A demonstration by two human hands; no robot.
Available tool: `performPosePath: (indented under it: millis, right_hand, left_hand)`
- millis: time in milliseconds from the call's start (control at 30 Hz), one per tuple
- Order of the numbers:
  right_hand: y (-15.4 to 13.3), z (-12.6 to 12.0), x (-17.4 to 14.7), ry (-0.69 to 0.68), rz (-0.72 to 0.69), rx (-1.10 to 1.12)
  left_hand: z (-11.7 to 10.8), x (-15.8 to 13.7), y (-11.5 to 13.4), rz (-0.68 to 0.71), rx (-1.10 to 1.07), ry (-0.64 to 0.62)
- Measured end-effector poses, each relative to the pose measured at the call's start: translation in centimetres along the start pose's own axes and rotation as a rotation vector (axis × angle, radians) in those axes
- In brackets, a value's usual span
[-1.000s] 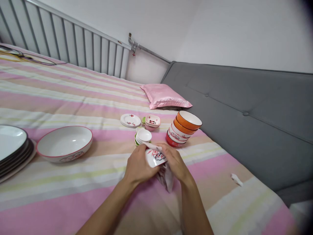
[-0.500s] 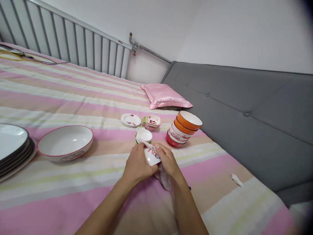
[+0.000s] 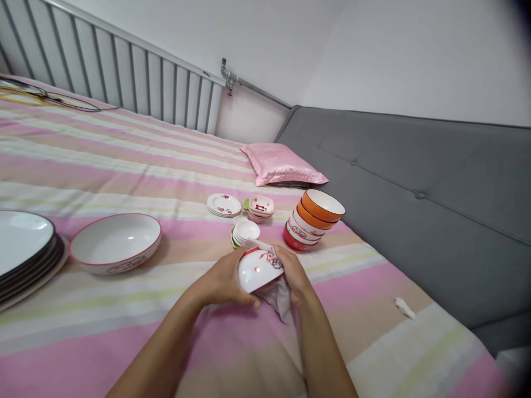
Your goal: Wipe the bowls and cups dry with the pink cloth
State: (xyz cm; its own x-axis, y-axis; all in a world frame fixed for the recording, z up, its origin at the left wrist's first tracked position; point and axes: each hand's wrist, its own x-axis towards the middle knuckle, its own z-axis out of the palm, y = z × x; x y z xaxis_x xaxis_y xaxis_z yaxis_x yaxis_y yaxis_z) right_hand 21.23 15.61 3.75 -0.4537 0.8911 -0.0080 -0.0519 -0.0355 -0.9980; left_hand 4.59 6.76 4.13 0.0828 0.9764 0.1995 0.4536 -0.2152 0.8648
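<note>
Between my hands is a white bowl (image 3: pixel 258 272) with a red rim and a red and black printed pattern, tilted so its outer side faces me. My left hand (image 3: pixel 222 279) grips the bowl's left side, thumb low and fingers behind it. On the right side, my right hand (image 3: pixel 291 271) presses a pale cloth (image 3: pixel 279 298) against the bowl. The cloth hangs below the bowl and also shows over its far rim. Just beyond stand small white dishes (image 3: pixel 246 231) in a stack.
Stacked bowls (image 3: pixel 313 218) lean right of centre. Small plates (image 3: pixel 224 204) and pink dishes (image 3: pixel 260 207) lie farther back. At left are a wide bowl (image 3: pixel 116 243) and dark-edged plates (image 3: pixel 29 260). A pink pillow (image 3: pixel 284 165) rests by the grey headboard (image 3: pixel 398 182); a crumpled white scrap (image 3: pixel 404 308) lies right.
The bowl has turned in my hands, so more of its white outside shows. My left hand has shifted left and opened wider around it. The view has moved slightly.
</note>
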Motion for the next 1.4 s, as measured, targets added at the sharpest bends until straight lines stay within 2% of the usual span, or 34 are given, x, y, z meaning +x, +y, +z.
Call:
performPosePath:
  millis: [133, 300, 467, 633, 767, 867, 933, 1033, 1133, 1300, 1400]
  right_hand:
    - [-1.3, 0.1, -0.8, -0.06, -0.213, -0.234]
    - [-3.0, 1.6, -2.6, -0.035, -0.441, -0.605]
    - [-3.6, 3.9, -4.7, -0.055, -0.46, -0.93]
    - [-3.5, 4.3, -5.2, -0.065, -0.442, -0.981]
    - [-3.1, 3.5, -3.9, 0.03, -0.459, -0.947]
    - [-2.4, 2.2, -2.4, 0.084, -0.466, -0.784]
    - [-1.8, 1.0, -1.3, 0.123, -0.401, -0.625]
    - [-0.8, -0.9, 0.1, 0.205, -0.204, -0.354]
    - [0.0, -1.9, 0.8, 0.228, -0.121, -0.236]
    - [-0.1, -2.0, 0.7, 0.227, -0.093, -0.161]
    - [-0.7, -1.7, 0.3, 0.19, -0.178, -0.213]
  left_hand:
    - [0.7, 0.1, 1.1, -0.042, 0.052, 0.065]
    - [2.0, 0.4, 1.6, -0.148, 0.1, 0.178]
    - [3.0, 0.8, 2.0, -0.22, 0.192, 0.277]
    - [3.3, 0.8, 2.2, -0.239, 0.207, 0.308]
    - [3.6, 0.7, 2.2, -0.263, 0.188, 0.308]
    - [3.6, 0.6, 2.2, -0.256, 0.134, 0.264]
    - [3.4, 0.5, 2.0, -0.208, 0.077, 0.21]
    - [2.9, 0.4, 1.4, -0.129, -0.029, 0.117]
    - [2.7, 0.4, 0.6, -0.056, -0.082, 0.072]
    - [2.8, 0.5, 0.1, -0.008, 0.0, 0.125]
    - [3.1, 0.5, 0.7, -0.024, 0.112, 0.178]
